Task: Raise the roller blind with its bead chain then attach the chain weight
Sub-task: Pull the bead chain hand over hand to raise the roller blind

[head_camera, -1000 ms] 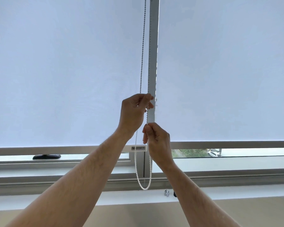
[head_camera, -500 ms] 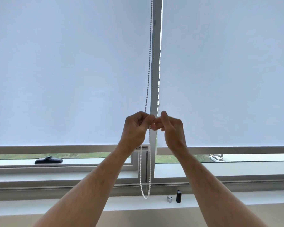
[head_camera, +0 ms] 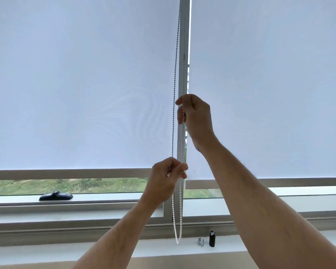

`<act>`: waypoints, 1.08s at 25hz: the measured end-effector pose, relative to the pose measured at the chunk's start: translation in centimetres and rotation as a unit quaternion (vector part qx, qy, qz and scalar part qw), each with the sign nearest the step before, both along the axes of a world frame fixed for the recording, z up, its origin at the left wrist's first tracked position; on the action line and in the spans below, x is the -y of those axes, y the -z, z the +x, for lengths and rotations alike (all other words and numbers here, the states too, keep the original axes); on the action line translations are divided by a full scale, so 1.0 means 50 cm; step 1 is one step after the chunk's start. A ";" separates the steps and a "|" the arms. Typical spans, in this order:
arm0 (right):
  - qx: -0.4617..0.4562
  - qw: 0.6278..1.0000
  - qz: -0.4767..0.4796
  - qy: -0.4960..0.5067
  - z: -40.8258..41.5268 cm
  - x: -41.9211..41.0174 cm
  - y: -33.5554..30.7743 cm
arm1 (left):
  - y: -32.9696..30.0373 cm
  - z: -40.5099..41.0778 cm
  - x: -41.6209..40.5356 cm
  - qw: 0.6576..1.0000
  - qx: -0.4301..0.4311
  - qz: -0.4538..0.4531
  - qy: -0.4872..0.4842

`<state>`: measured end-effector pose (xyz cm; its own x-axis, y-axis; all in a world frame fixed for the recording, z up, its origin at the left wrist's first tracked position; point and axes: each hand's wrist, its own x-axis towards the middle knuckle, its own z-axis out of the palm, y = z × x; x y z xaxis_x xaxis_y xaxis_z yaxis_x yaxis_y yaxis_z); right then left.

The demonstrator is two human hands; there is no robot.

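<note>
- Where the window sill [head_camera: 47,249] runs pale and smooth along the bottom, a flat black plastic gadget [head_camera: 55,196] lies outside on the ledge, far left.
- Left white woven-fabric roller blind [head_camera: 76,84], matte, fine mesh texture; grey bottom bar sits just above a strip of green view.
- Left hand [head_camera: 167,177] low, fingers pinched shut around the white plastic bead chain [head_camera: 174,74].
- Chain: small round beads, two strands running along the grey metal mullion [head_camera: 183,55]; loop end hangs just above the sill.
- Right hand [head_camera: 195,115] higher, thumb and fingers clamped on the other strand.
- Small shiny silver metal clip [head_camera: 201,242] and black cylindrical chain weight [head_camera: 212,239] stand upright on the sill, just right of the loop, untouched.
- Right white fabric roller blind [head_camera: 270,84], its hem slightly lower.
</note>
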<state>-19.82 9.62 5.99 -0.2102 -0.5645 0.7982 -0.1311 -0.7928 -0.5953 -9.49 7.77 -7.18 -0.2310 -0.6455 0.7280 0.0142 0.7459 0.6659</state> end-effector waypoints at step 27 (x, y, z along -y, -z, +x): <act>-0.099 0.993 0.053 -0.036 -0.038 -0.005 0.162 | -0.235 -0.018 -0.031 0.994 -0.109 -0.022 -0.017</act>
<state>-21.70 9.88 -2.11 -0.0106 -0.6556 0.7551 -0.1987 -0.7387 -0.6441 -10.39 9.30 4.56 -0.0426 -0.6168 0.7860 0.1281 0.7768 0.6166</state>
